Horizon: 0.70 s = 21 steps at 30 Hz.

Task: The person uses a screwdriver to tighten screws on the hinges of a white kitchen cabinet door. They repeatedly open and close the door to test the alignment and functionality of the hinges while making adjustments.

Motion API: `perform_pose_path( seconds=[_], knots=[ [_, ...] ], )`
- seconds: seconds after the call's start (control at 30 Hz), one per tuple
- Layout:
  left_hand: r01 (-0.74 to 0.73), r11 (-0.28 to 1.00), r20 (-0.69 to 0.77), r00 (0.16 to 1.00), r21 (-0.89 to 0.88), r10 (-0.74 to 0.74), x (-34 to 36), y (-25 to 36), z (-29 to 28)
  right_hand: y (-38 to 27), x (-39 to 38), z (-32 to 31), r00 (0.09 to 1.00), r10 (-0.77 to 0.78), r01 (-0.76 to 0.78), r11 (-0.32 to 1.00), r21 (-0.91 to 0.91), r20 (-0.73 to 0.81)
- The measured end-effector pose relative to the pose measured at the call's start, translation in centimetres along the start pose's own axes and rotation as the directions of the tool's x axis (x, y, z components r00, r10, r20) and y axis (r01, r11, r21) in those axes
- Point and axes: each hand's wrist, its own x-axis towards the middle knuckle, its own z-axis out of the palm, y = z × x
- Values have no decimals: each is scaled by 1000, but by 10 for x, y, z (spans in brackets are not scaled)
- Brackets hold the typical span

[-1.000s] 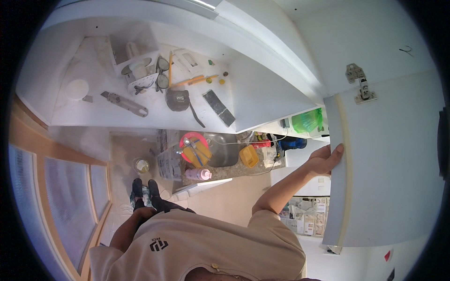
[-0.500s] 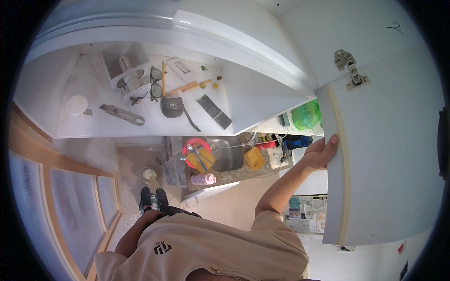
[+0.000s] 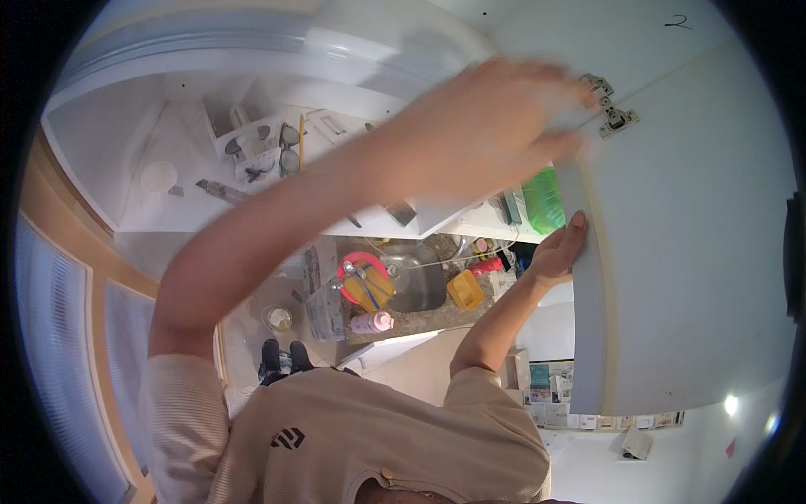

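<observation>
My right hand [image 3: 558, 250] grips the edge of a white cabinet door [image 3: 688, 252], its thumb on the edge and its other fingers partly hidden. My left arm is raised across the open cabinet. My left hand [image 3: 512, 126], smeared by motion, is close to the metal hinge [image 3: 617, 119] at the top of the door. Whether it holds anything does not show. Behind that arm, on the white cabinet shelf [image 3: 134, 214], lie a utility knife [image 3: 220, 191], glasses [image 3: 290, 149] and a pencil [image 3: 302, 139]. Other things there are covered by the arm.
Below are a sink [image 3: 420, 286], a pink bowl [image 3: 347, 270] with utensils, a yellow container [image 3: 464, 290] and a pink bottle [image 3: 372, 323] on the counter. A green bag [image 3: 544, 202] is beside the door. Wood-framed glass panels [image 3: 50, 336] stand at left.
My left hand has come up from beside my body to the hinge, covering the tape measure and other things on the shelf. My right hand keeps its hold on the door. The view has shifted slightly.
</observation>
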Motion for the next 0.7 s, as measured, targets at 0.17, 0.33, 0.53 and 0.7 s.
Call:
perform_pose_path(
  seconds=[0.17, 0.33, 0.53, 0.7],
  knots=[
    [135, 986, 408, 909, -99, -84, 107, -57, 29, 1, 4, 7, 989, -114, 85, 959, 269, 94],
    [28, 995, 460, 887, -91, 17, 122, -71, 33, -6, 1, 33, 993, 100, -94, 991, -92, 55],
    [-68, 991, 459, 881, -116, 114, 126, -82, 39, 93, 37, 11, 992, -49, 70, 978, -196, 113],
    [67, 991, 541, 841, -115, 6, 127, -77, 33, 32, 22, 55, 994, 110, -110, 994, -5, 27]
  ],
)
